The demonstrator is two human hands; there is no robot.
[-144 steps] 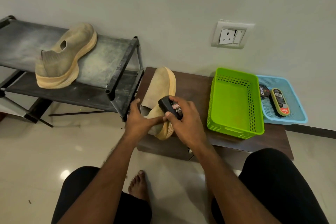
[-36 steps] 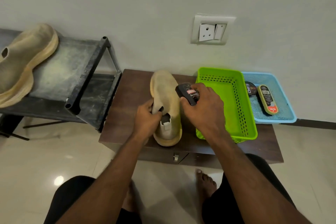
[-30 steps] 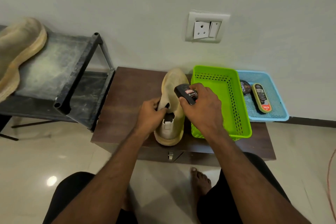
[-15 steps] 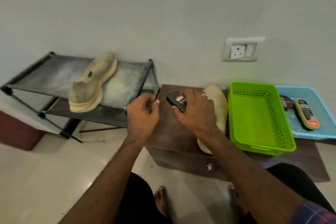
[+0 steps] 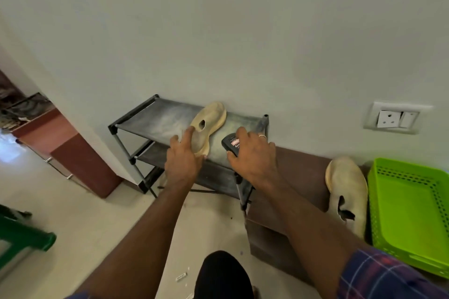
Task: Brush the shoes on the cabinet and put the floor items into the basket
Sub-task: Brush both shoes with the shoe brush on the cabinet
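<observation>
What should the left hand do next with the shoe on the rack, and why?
Probably close the left hand on the rack shoe and lift it: its fingers already reach it, and the right hand holds the brush.

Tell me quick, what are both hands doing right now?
Left hand: open, fingers reaching onto the shoe on the rack.
Right hand: closed around the black shoe brush.

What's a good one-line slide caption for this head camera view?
Left hand reaches the shoe on the rack while the right hand holds the brush; the other shoe lies beside the green basket.
</observation>
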